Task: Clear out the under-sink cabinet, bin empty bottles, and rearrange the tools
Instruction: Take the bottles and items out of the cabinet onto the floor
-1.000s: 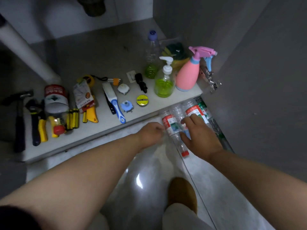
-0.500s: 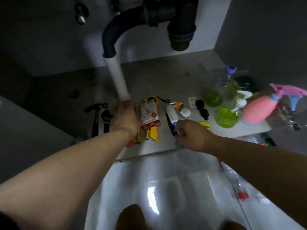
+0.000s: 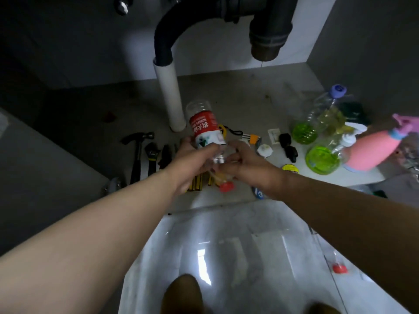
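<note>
Left hand (image 3: 192, 159): wrapped round the lower body of a clear plastic water bottle with a red and white label (image 3: 205, 129), base pointing up and away, neck tipped down toward the person.
Right hand (image 3: 243, 162): fingers pinched in at the neck end of that bottle, so both hands are on it. Can't quite tell if it's gripping the neck or just steadying it, bit blurry there.
Red cap (image 3: 226, 186): sits just below the hands. Looks like it's on the bottle's mouth, but honestly can't be sure it isn't lying on the cabinet floor.
Where it is: held up in the air over the row of tools, in front of the white drain pipe (image 3: 171, 98).
Tools: black hammer (image 3: 137, 152) and a wrench next to it lie to the left, untouched.
Other bottles: green-liquid pump bottle (image 3: 323, 158) and pink spray bottle (image 3: 371, 150) stand off to the right, well apart from the hands.
Step, my guess: checking it's empty before binning it.
Tip: keep the left grip light, thin plastic crumples; tilt it and look for any water, then carry it clear of the tools.
</note>
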`<state>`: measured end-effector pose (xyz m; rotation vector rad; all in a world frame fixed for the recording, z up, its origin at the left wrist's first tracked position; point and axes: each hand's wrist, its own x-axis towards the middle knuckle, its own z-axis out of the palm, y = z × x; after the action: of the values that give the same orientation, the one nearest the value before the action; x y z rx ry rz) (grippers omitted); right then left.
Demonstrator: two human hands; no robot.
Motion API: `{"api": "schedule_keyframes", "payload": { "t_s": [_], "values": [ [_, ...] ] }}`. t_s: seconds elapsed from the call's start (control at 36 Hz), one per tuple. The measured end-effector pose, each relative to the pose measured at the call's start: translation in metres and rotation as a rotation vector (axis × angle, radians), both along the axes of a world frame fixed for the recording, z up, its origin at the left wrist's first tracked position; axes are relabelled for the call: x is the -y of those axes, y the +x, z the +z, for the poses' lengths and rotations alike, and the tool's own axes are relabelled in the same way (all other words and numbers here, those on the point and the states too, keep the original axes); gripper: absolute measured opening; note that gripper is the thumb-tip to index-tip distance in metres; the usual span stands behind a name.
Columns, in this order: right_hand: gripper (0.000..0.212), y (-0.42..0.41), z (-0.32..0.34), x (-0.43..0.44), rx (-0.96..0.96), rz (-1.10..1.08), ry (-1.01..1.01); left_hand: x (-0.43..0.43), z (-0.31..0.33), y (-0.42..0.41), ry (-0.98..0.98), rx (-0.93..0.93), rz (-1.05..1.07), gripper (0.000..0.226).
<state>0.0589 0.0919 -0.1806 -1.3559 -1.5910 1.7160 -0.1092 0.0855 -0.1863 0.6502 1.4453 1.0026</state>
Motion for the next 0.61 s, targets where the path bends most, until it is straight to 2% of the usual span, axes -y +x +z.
{"api": "schedule_keyframes", "payload": {
  "t_s": [0.06,0.14,0.22,0.25,0.31,0.36,0.39,0.5,0.61],
  "values": [
    [0.056,0.008,0.006,0.004,0.012,-0.051,0.038,0.003,0.007,0.017,-0.025,0.083,-0.108,0.057],
    [0.067,0.024,0.006,0.006,0.11,-0.205,0.115,0.004,0.009,0.038,-0.028,0.027,-0.259,0.048],
    [0.053,0.053,0.006,0.004,0.265,-0.307,0.119,-0.007,0.004,0.048,0.0,-0.132,-0.254,0.05],
    [0.052,0.064,0.006,0.005,0.287,-0.322,0.103,-0.012,-0.002,0.048,0.036,-0.237,-0.24,0.044],
    [0.054,0.091,0.005,0.007,0.28,-0.324,0.07,-0.023,-0.017,0.042,0.104,-0.613,-0.286,0.039],
    [0.056,0.119,0.003,0.014,0.271,-0.278,0.067,-0.029,-0.03,0.036,0.088,-0.975,-0.424,0.058],
    [0.058,0.132,0.002,0.018,0.287,-0.256,0.066,-0.029,-0.035,0.035,0.062,-1.062,-0.468,0.065],
    [0.058,0.171,-0.009,0.033,0.316,-0.283,0.003,-0.029,-0.049,0.044,0.01,-1.144,-0.621,0.078],
    [0.055,0.192,-0.023,0.05,0.337,-0.282,-0.036,-0.028,-0.055,0.05,-0.024,-1.139,-0.633,0.071]
  ]
}}
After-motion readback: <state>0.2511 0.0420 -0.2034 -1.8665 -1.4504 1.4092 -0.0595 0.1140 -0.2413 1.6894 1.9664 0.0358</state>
